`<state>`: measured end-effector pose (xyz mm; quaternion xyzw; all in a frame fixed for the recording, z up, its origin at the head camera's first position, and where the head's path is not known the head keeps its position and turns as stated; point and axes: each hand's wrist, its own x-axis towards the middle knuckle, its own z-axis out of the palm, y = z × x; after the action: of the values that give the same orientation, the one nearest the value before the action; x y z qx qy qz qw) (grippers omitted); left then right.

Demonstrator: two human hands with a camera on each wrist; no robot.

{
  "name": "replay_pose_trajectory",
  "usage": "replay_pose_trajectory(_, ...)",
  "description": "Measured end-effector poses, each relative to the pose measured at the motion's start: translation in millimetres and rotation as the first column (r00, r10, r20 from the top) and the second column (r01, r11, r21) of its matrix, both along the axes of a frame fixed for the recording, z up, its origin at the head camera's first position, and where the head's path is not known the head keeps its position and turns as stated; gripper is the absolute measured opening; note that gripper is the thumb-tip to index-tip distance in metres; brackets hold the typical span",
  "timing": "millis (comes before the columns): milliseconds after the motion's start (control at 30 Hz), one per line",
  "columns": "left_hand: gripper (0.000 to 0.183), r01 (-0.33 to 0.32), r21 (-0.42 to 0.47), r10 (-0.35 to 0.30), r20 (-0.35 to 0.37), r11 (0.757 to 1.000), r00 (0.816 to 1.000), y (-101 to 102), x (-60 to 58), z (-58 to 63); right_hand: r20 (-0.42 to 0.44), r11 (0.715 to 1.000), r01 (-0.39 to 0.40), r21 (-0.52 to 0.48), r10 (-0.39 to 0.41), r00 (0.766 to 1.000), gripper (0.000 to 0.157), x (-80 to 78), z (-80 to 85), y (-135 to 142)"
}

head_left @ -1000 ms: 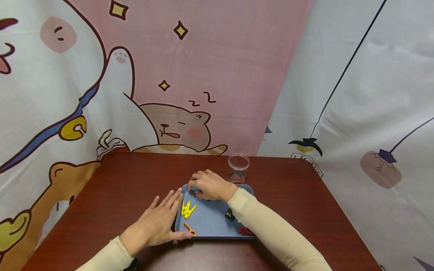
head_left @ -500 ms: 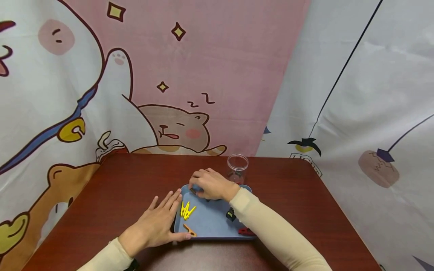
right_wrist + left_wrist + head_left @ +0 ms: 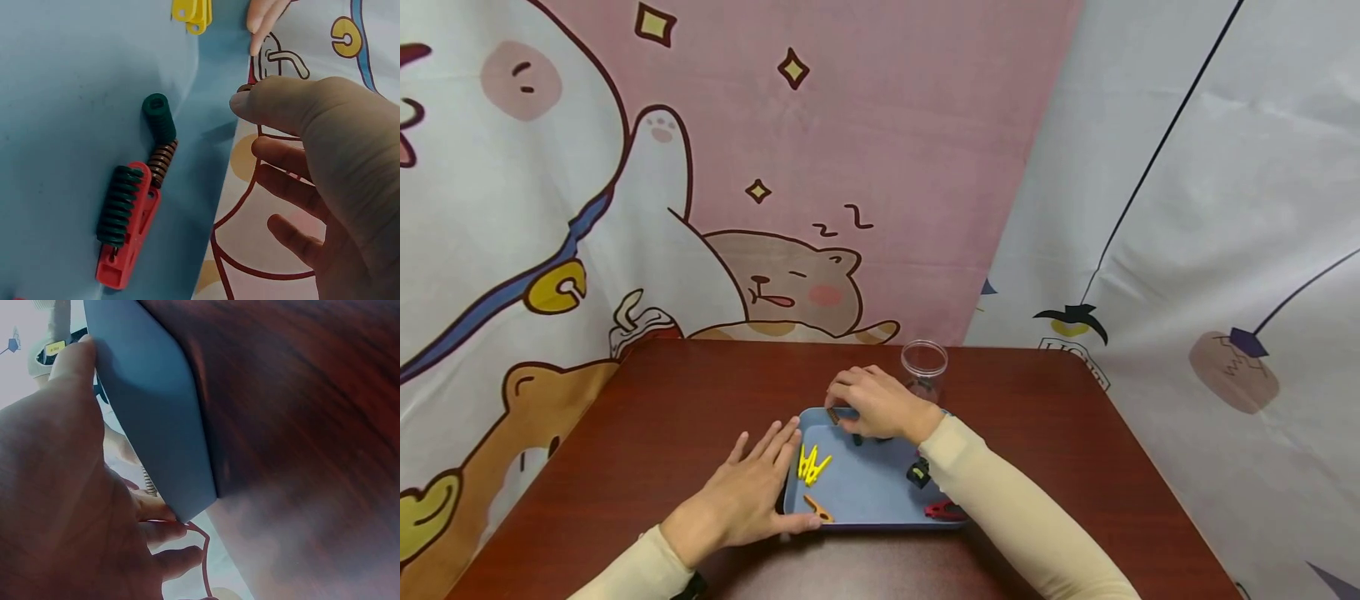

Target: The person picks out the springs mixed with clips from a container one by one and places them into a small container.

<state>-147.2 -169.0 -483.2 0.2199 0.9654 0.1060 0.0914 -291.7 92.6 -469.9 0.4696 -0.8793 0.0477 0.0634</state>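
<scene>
A brown coil spring (image 3: 832,415) is pinched between the thumb and fingertips of my right hand (image 3: 880,404), over the far left corner of the blue tray (image 3: 872,496). In the right wrist view the thumb hides most of this spring. My left hand (image 3: 748,492) rests against the tray's left side, fingers straight, its thumb on the near rim. Below the right hand lie green springs (image 3: 119,206), another brown spring (image 3: 164,164) and a red clothespin (image 3: 128,237). Yellow clothespins (image 3: 812,465) lie near the left hand's fingers.
Just beyond the tray stands a clear plastic jar (image 3: 925,362) with dark things inside. An orange clothespin (image 3: 818,508) lies in the near left corner, a red clip (image 3: 943,510) at the near right. A printed cloth (image 3: 910,167) hangs behind the brown table (image 3: 1037,433).
My right hand has risen a little and shifted right, bringing the brown spring up from the tray's far left corner. The left hand keeps its place at the tray.
</scene>
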Motion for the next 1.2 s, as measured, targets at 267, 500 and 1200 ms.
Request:
replay_pose_trajectory(267, 0.139, 0.000, -0.006, 0.000, -0.015, 1.000, 1.000, -0.9, -0.2, -0.9, -0.004, 0.999, 0.033, -0.037, -0.033, 0.999, 0.030, 2.3, 9.5, 8.1)
replay_pose_trajectory(500, 0.139, 0.003, 0.000, -0.003, -0.029, 1.000, 1.000, -2.3, 0.2, 0.3, -0.009, 0.995, 0.032, -0.092, -0.033, 0.999, 0.030, 5.2, 20.4, 16.0)
replay_pose_trajectory(1200, 0.138, 0.004, 0.006, -0.004, -0.022, 1.000, 1.000, -1.5, 0.2, -2.0, 0.042, 0.945, 0.163, -0.285, -0.157, 0.987, 0.033, 4.9, 34.9, 52.3)
